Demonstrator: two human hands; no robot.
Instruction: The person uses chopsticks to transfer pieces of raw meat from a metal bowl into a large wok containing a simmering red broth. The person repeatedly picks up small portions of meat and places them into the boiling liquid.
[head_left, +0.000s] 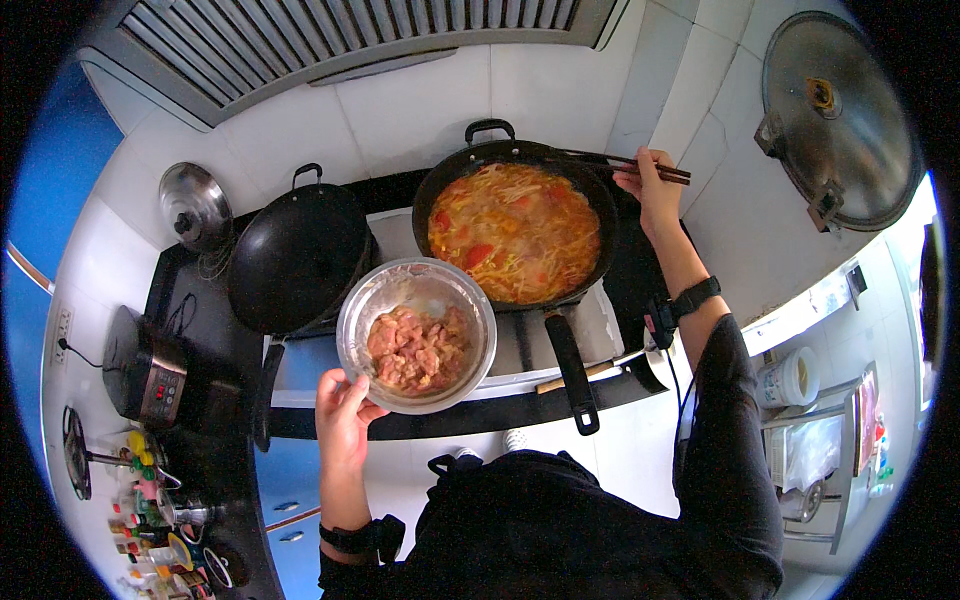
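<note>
My left hand (346, 412) grips the lower left rim of a metal bowl (480, 360), which holds pieces of raw meat (416, 349). The bowl is held up near the front left edge of a black wok (421, 225). Orange-red soup (525, 225) with tomato pieces and pale thin strands fills much of the wok. At the wok's right, my right hand (656, 184) holds a pair of dark chopsticks (679, 177); their tips point left, over the wok's back right rim. The wok's long black handle (574, 375) points towards me.
A second black wok (300, 255) stands on the left burner. Behind it a metal lid (195, 206) leans on the tiles. A rice cooker (146, 367) and several bottles (142, 540) stand on the left counter. A large lid (847, 120) hangs at the right, and a range hood (337, 37) is above.
</note>
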